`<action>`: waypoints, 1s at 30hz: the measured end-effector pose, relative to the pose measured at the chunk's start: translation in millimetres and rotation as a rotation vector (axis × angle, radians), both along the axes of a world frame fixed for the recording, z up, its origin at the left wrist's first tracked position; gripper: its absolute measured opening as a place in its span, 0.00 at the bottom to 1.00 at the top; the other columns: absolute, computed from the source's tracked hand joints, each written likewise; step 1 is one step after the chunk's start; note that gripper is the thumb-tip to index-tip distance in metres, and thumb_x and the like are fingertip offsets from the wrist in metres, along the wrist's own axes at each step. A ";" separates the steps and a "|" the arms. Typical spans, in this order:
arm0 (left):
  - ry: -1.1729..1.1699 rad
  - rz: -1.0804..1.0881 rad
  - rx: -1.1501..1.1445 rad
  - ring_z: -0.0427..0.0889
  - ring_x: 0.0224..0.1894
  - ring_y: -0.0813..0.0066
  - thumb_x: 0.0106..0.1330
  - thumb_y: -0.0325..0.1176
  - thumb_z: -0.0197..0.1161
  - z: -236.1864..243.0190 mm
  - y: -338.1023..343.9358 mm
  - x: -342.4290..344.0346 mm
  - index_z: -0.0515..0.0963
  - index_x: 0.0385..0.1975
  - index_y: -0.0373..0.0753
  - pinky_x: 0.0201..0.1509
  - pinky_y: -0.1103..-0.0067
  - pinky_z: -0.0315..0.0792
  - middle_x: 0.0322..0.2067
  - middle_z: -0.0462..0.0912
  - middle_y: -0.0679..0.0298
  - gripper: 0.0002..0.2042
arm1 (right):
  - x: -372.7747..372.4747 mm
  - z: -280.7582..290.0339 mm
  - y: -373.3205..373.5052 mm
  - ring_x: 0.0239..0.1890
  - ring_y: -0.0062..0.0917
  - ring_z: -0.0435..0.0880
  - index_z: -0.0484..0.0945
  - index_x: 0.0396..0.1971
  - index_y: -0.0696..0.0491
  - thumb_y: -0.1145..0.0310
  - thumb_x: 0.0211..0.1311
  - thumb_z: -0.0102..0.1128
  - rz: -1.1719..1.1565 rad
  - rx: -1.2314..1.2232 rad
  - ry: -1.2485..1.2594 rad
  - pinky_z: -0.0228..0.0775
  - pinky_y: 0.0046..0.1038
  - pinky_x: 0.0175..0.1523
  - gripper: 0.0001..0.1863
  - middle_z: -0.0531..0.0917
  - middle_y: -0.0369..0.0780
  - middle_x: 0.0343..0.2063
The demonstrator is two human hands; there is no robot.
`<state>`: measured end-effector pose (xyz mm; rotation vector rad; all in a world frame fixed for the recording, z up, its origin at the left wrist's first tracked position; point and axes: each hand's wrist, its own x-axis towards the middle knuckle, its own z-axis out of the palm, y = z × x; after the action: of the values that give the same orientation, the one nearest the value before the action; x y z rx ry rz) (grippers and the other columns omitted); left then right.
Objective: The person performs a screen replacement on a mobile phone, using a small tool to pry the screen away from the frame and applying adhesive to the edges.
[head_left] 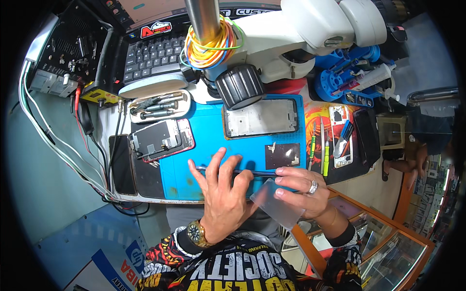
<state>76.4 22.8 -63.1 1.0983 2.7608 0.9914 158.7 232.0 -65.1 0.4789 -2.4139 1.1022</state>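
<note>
A slim dark slab (264, 173), seen edge-on and phone-like, spans the gap between my hands over the blue mat. The fingers of my left hand (221, 191) are spread and bent across its edge, with the thumb partly hidden below. My right hand (308, 194), wearing a ring, has its fingertips at the slab's right end. The same hand grips a clear, frosted plastic sheet (279, 204) that hangs tilted toward my body. How far the slab extends beneath my hands is hidden.
The blue mat (177, 174) carries a phone frame (262, 118) and a dark magnetic-looking pad (282, 156). An opened phone (162, 140) and a screwdriver case (160, 112) lie left. Tweezers and tools (326, 157) lie right. A microscope knob (240, 87) overhangs the back.
</note>
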 end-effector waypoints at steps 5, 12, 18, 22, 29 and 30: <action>-0.040 -0.006 -0.008 0.65 0.71 0.47 0.52 0.40 0.79 4.6 0.6 -2.4 0.76 0.43 0.45 0.66 0.24 0.40 0.57 0.74 0.57 0.22 | 0.8 0.3 -2.6 0.49 0.43 0.89 0.85 0.44 0.52 0.75 0.51 0.72 -0.035 0.070 0.004 0.85 0.35 0.48 0.17 0.88 0.42 0.44; 0.008 -0.055 -0.075 0.63 0.72 0.48 0.45 0.33 0.81 -6.8 2.0 -11.6 0.75 0.48 0.46 0.66 0.23 0.41 0.59 0.70 0.58 0.29 | -4.4 -29.1 -16.8 0.52 0.41 0.88 0.84 0.45 0.55 0.74 0.62 0.70 -0.105 -0.241 0.011 0.84 0.38 0.52 0.12 0.87 0.47 0.44; -0.024 -0.091 -0.112 0.66 0.67 0.48 0.38 0.34 0.85 3.1 9.6 -26.4 0.71 0.48 0.43 0.69 0.27 0.40 0.52 0.70 0.55 0.35 | -17.1 -34.4 -58.8 0.52 0.34 0.85 0.79 0.54 0.55 0.70 0.79 0.54 -0.317 -1.532 -0.120 0.74 0.40 0.64 0.11 0.85 0.46 0.49; -0.024 -0.135 -0.084 0.70 0.65 0.48 0.38 0.33 0.86 1.7 -2.6 -39.6 0.69 0.47 0.43 0.68 0.25 0.40 0.51 0.70 0.56 0.36 | -26.1 -17.9 -69.8 0.55 0.34 0.84 0.80 0.54 0.55 0.69 0.80 0.53 -0.293 -1.660 -0.079 0.68 0.42 0.70 0.11 0.85 0.43 0.50; -0.007 -0.138 0.139 0.75 0.61 0.48 0.40 0.31 0.85 -3.6 -35.7 -51.9 0.64 0.50 0.43 0.67 0.23 0.37 0.47 0.72 0.58 0.38 | -40.1 11.8 -90.0 0.61 0.37 0.81 0.78 0.56 0.53 0.67 0.81 0.52 -0.157 -1.523 -0.097 0.62 0.55 0.75 0.12 0.85 0.41 0.51; -0.003 -0.125 0.151 0.75 0.61 0.48 0.40 0.31 0.85 -3.4 -36.8 -51.9 0.64 0.50 0.43 0.67 0.23 0.37 0.47 0.72 0.58 0.38 | -42.5 22.6 -93.2 0.61 0.38 0.81 0.78 0.55 0.54 0.67 0.81 0.52 -0.166 -1.462 -0.121 0.62 0.56 0.75 0.12 0.85 0.43 0.51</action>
<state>24.5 -14.0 -66.5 1.2693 2.6127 1.2000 116.1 138.8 -42.5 -0.2901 -1.0976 2.3546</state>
